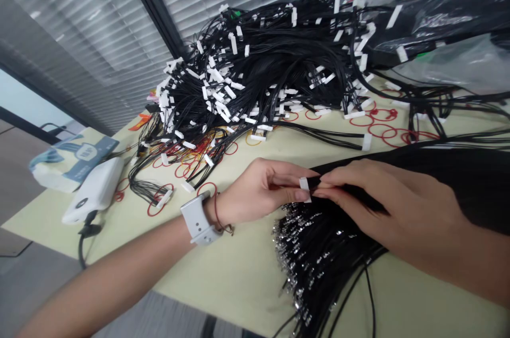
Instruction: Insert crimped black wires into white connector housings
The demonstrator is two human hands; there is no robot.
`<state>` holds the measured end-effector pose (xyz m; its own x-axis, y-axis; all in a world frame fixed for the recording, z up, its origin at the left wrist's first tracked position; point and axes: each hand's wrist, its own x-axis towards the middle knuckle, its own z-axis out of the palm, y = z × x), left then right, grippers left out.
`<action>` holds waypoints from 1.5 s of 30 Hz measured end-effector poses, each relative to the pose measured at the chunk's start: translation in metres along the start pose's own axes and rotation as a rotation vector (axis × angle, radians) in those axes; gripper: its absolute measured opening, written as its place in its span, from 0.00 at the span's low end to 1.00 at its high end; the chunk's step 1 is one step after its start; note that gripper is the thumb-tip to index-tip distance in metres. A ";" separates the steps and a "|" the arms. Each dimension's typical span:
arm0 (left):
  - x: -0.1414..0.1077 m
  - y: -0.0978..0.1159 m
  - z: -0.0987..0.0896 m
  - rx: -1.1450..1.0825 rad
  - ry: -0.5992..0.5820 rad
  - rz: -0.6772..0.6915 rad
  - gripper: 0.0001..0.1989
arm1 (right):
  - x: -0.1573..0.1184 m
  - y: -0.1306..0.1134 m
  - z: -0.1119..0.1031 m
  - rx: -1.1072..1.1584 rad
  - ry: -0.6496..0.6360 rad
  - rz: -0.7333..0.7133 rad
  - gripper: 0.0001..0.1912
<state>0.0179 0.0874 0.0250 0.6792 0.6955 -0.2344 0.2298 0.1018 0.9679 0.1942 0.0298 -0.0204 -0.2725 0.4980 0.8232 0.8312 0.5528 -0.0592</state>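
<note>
Between the thumb and fingers of my left hand (265, 192) is a small white connector (305, 189). Just to its right, my right hand (382, 197) pinches what look like thin black wires joined to that connector; its fingertips nearly touch those of my left hand. Below both hands spreads a thick bundle of black wires (338, 263), with shiny metal terminals (292, 263) at its left ends. A grey watch and a thin red band are on my left wrist.
Behind lies a large heap of black cables (279, 56) with white connectors. Red rubber bands (382, 128) are scattered on the pale table (223, 274). A white power bank (95, 189) and a tissue pack (74, 160) sit at the left, clear plastic bags (458, 67) at the right.
</note>
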 end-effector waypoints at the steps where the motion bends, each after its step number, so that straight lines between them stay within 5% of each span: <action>1: -0.001 0.000 0.000 0.001 0.000 0.000 0.20 | -0.001 0.000 0.000 0.026 -0.016 -0.006 0.04; 8: 0.000 -0.002 -0.002 -0.066 -0.028 0.050 0.15 | -0.006 0.007 0.000 0.113 -0.095 0.032 0.04; 14: 0.007 -0.003 -0.007 -0.035 0.070 0.121 0.14 | 0.013 0.022 -0.017 -0.003 -0.133 -0.275 0.12; 19: 0.006 0.000 -0.008 -0.064 0.156 0.050 0.13 | 0.016 -0.005 -0.025 0.420 -0.494 -0.180 0.09; 22: 0.005 0.001 -0.007 -0.049 0.176 0.006 0.12 | 0.003 -0.017 -0.017 0.452 -0.599 -0.157 0.04; 30: 0.005 -0.001 -0.008 -0.002 0.173 0.058 0.12 | -0.008 0.003 -0.001 0.049 -0.369 -0.322 0.09; 45: 0.000 0.003 -0.005 0.020 0.141 0.014 0.12 | 0.009 0.007 -0.012 0.373 -0.425 0.337 0.12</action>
<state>0.0153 0.0916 0.0283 0.5784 0.7898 -0.2041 0.2359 0.0775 0.9687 0.2031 0.0303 -0.0068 -0.2581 0.8626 0.4350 0.7016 0.4769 -0.5294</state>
